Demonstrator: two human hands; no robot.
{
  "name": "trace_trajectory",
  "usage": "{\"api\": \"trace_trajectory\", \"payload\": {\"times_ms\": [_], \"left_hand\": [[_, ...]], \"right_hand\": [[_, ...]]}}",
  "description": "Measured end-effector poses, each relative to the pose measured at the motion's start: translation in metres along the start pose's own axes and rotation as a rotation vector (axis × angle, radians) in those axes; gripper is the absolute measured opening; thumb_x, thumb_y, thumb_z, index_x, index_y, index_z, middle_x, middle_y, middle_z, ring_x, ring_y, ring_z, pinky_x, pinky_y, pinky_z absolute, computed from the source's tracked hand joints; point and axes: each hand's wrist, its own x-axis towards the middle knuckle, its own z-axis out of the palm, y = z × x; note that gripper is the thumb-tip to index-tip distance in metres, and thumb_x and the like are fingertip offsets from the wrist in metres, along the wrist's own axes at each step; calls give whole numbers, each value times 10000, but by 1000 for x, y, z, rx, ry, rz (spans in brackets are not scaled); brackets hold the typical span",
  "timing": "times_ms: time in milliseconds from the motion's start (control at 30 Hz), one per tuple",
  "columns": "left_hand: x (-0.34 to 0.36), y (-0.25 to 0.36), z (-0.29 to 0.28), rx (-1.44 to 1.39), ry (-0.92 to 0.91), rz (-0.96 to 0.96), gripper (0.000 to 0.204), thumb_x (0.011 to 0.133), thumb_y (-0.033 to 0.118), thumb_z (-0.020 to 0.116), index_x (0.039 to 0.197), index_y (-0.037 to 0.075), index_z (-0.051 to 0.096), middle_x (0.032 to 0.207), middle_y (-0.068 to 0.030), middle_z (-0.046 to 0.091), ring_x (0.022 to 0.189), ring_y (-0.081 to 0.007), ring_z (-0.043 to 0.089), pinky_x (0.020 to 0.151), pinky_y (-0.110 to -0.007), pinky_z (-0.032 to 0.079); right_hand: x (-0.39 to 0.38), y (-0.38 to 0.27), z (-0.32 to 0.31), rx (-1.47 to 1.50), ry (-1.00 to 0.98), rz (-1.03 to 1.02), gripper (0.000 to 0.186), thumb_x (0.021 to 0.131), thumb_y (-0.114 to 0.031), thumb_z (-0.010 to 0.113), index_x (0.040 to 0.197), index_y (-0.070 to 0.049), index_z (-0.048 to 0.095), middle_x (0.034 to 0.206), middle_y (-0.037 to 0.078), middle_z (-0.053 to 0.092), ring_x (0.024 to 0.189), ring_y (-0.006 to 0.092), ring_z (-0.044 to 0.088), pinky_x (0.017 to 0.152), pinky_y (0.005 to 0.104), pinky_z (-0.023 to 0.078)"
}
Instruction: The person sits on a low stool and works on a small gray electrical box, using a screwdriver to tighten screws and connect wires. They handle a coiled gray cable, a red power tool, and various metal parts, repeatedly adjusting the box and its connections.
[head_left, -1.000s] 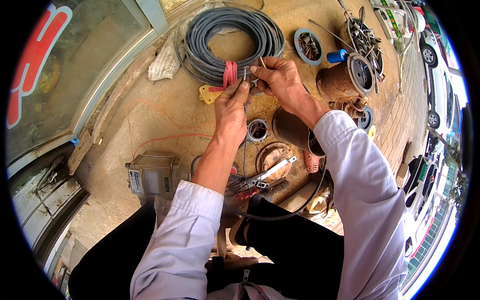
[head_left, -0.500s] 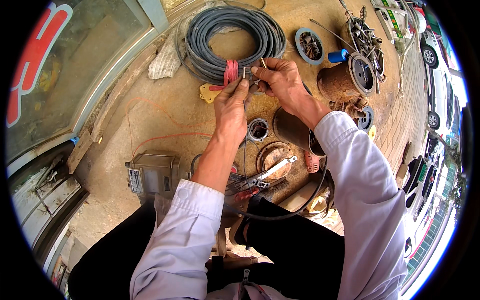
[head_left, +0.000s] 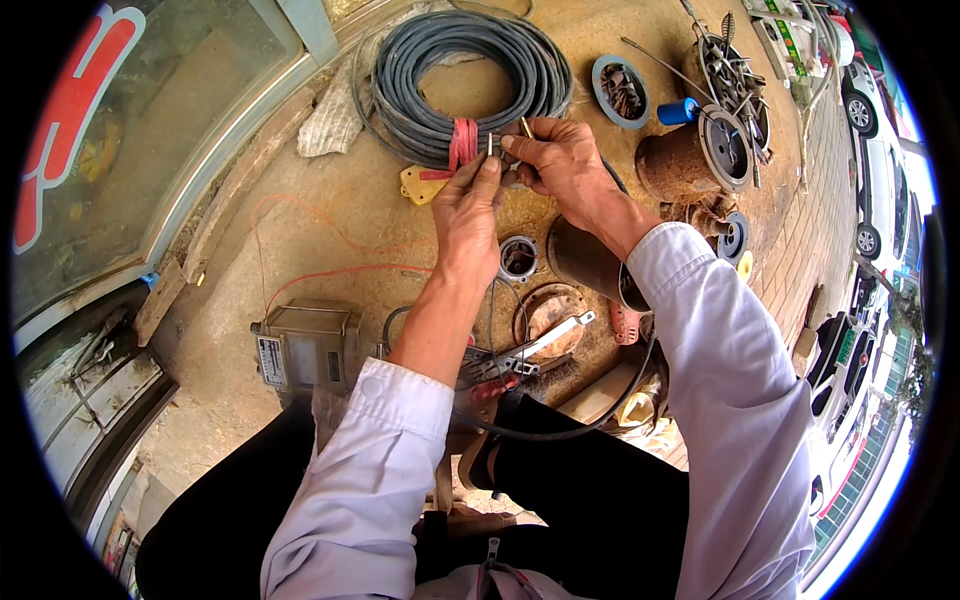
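My left hand [head_left: 466, 215] is closed, its thumb and fingers pinching a small light metal piece [head_left: 490, 143] upright on a dark cable. My right hand [head_left: 569, 170] is closed beside it, thumb pressed at the piece, with a brass-coloured rod [head_left: 526, 128] poking up from its fingers; what else it holds is hidden. Behind them lie the dark cable coil [head_left: 405, 90] bound with pink cord [head_left: 463, 136] and a yellow plastic piece [head_left: 418, 185]. A steel cylinder [head_left: 578, 260] and a small metal housing [head_left: 518, 259] lie below my hands.
Around are a grey metal box [head_left: 311, 345], rusty disc [head_left: 545, 315], pliers and bars [head_left: 515, 365], pink drill [head_left: 625, 323], rusty cylinder [head_left: 665, 165], tool bucket [head_left: 730, 70], parts dish [head_left: 620, 95] and blue roll [head_left: 676, 111]. Glass door [head_left: 150, 120] at left; parked cars [head_left: 860, 110] at right.
My left hand has moved very slightly to the right. Both hands stay closed together around the small piece; otherwise little differs.
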Motion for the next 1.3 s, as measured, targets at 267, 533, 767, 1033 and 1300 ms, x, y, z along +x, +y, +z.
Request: {"api": "trace_trajectory", "payload": {"times_ms": [267,533,767,1033,1300], "left_hand": [[1,0,-2,7,-27,3,157,981,158,698,1123,92,707,1041,-28,749,963,-129,674,875,-311,465],[-3,2,0,-30,-47,33,159,983,146,692,1122,69,711,1036,-39,747,939,-136,687,829,-288,496],[-5,1,0,-30,-33,35,169,976,153,704,1122,70,713,1027,-34,746,930,-137,687,819,-290,496],[-4,1,3,-18,-10,17,162,977,169,706,1111,78,718,1010,-26,746,931,-130,676,836,-299,484],[-2,-1,1,-15,-9,23,167,979,168,702,1116,75,716,1019,-31,748,925,-126,679,823,-281,486]], "right_hand": [[0,2,0,-18,-30,19,69,937,-41,681,932,23,707,727,16,627,554,65,516,446,220,342],[2,1,-1,8,-41,33,73,912,5,667,849,39,680,686,40,609,524,94,516,425,250,346],[2,4,0,37,-35,35,62,900,14,670,864,61,688,684,57,619,512,106,524,413,262,360],[0,1,-1,45,-24,41,73,898,2,677,865,65,697,678,59,623,509,105,523,412,257,356],[0,1,0,-6,-39,52,68,926,-12,657,896,36,696,715,40,625,532,79,514,424,231,315]]}}
